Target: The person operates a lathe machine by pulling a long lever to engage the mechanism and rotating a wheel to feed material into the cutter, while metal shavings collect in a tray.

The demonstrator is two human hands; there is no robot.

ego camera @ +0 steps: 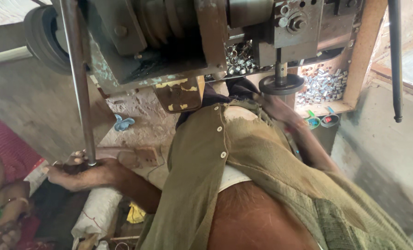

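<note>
My left hand (74, 175) is closed around the lower end of a long grey metal lever rod (79, 92) that runs up along the left side of a worn machine (178, 41). My right hand (277, 110) is blurred by motion and reaches up just below a round black disc (280, 84) on the machine's vertical spindle. What its fingers grip is too blurred to tell. My olive buttoned shirt (202, 176) fills the middle of the view.
Heaps of several small shiny metal sleeves lie in a wooden tray (354, 69) at the right and behind the spindle (239, 58). A dark bar (395, 60) hangs at the far right. Another person's arm with a bangle (9, 206) is at the lower left, beside a white sack (97, 210).
</note>
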